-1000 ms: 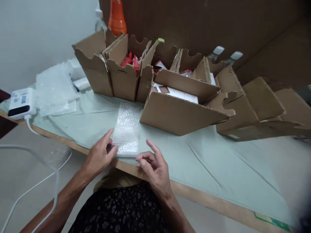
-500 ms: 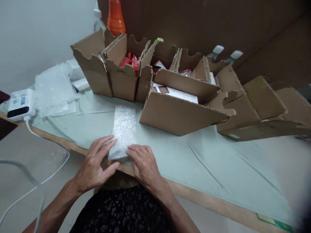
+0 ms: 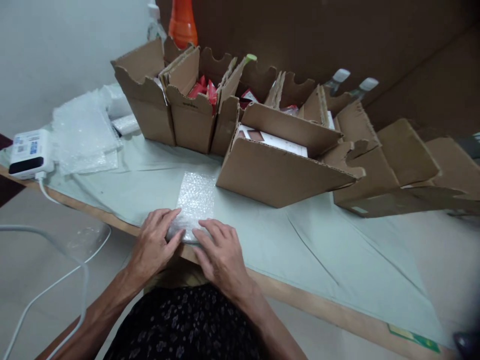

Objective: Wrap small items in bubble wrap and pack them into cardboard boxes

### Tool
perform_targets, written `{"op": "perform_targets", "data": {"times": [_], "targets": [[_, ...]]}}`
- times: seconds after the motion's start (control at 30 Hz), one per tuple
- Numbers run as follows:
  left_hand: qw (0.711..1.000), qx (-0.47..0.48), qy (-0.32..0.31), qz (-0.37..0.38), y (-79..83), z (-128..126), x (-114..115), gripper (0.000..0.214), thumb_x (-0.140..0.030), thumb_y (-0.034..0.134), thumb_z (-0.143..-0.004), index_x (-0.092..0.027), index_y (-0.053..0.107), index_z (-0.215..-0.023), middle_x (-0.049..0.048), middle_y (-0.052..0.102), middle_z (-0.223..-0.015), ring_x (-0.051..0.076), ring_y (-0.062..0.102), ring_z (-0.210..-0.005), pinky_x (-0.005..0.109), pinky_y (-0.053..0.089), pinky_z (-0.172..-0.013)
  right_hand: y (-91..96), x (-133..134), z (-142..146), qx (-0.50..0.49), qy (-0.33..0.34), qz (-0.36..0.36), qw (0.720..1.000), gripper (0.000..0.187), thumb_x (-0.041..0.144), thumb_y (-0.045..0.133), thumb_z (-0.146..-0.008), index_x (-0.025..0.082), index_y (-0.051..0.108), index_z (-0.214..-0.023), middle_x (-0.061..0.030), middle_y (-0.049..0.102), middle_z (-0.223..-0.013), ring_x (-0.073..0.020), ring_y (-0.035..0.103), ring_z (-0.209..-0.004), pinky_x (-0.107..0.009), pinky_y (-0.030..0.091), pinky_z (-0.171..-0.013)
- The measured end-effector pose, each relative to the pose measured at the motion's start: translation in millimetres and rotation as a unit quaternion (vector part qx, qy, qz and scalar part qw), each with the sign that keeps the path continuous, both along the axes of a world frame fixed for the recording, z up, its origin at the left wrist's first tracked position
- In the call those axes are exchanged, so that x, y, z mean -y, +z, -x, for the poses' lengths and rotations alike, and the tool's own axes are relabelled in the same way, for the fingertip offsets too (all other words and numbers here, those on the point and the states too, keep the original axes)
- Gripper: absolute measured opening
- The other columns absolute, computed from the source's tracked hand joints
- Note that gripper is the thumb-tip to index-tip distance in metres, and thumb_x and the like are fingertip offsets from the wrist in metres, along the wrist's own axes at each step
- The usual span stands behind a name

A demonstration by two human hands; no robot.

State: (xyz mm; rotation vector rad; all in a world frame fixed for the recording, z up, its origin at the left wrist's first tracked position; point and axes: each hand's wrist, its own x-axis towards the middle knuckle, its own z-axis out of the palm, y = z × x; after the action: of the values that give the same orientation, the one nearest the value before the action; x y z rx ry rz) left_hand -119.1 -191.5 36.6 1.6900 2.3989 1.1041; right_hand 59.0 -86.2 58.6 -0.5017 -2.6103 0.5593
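Observation:
A clear strip of bubble wrap (image 3: 198,195) lies on the pale green cloth at the table's front edge, its near end looking doubled over. My left hand (image 3: 155,245) grips the near left corner between thumb and fingers. On the near right side, my right hand (image 3: 219,247) holds the same end, fingertips pressing on top and thumb low at the edge. Whether anything is wrapped inside the fold cannot be made out.
An open cardboard box (image 3: 277,175) stands just behind the bubble wrap, with more cardboard bins (image 3: 191,120) in a row behind it. Clear bubble wrap sheets (image 3: 84,132) are piled at left, beside a white device (image 3: 32,152) with a cable. An orange bottle (image 3: 183,25) stands at the back.
The near end of the bubble wrap has been folded away from me, so the strip looks shorter. My left thumb has moved up onto its edge, and both hands have closed in on it.

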Motion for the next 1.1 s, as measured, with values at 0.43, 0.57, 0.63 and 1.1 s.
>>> {"op": "perform_targets", "data": {"times": [0.43, 0.57, 0.63, 1.1], "targets": [[0.998, 0.020, -0.058, -0.012, 7.6, 7.1, 0.2, 0.028, -0.027, 0.057, -0.098, -0.018, 0.065, -0.124, 0.0076, 0.074, -0.101, 0.023, 0.067, -0.091, 0.038, 0.055, -0.085, 3.3, -2.2, -3.8, -0.039, -0.098, 0.047, 0.993, 0.028, 0.025, 0.055, -0.102, 0.020, 0.064, -0.127, -0.0131, 0.070, -0.127, -0.0289, 0.061, -0.114, -0.046, 0.049, -0.094], [1.000, -0.011, 0.002, -0.002, -1.9, 11.7, -17.2, 0.031, -0.036, 0.056, -0.097, -0.017, 0.069, -0.118, 0.0123, 0.072, -0.106, 0.029, 0.065, -0.101, 0.046, 0.053, -0.093, 1.8, -4.7, 2.3, 0.031, -0.042, -0.015, 0.999, 0.033, 0.025, 0.060, -0.099, 0.020, 0.061, -0.132, -0.0137, 0.066, -0.134, -0.0303, 0.057, -0.123, -0.047, 0.046, -0.098], [0.999, 0.025, 0.048, -0.009, -1.1, 9.6, -15.8, 0.035, -0.039, 0.058, -0.095, -0.017, 0.068, -0.120, 0.0130, 0.070, -0.111, 0.030, 0.065, -0.105, 0.047, 0.054, -0.094, -1.4, -10.8, 9.6, 0.070, -0.016, -0.013, 0.997, 0.035, 0.021, 0.061, -0.098, 0.019, 0.061, -0.133, -0.0129, 0.068, -0.133, -0.0296, 0.058, -0.122, -0.046, 0.046, -0.098], [0.617, 0.782, 0.070, -0.055, 30.2, -49.4, -9.3, 0.067, -0.035, 0.090, -0.067, -0.016, 0.066, -0.127, 0.0105, 0.076, -0.114, 0.027, 0.069, -0.112, 0.038, 0.055, -0.101, 14.8, 5.5, -2.7, -0.041, -0.086, 0.210, 0.973, 0.023, 0.027, 0.060, -0.099, 0.022, 0.071, -0.119, -0.0055, 0.078, -0.114, -0.0224, 0.069, -0.101, -0.041, 0.049, -0.095]]}}
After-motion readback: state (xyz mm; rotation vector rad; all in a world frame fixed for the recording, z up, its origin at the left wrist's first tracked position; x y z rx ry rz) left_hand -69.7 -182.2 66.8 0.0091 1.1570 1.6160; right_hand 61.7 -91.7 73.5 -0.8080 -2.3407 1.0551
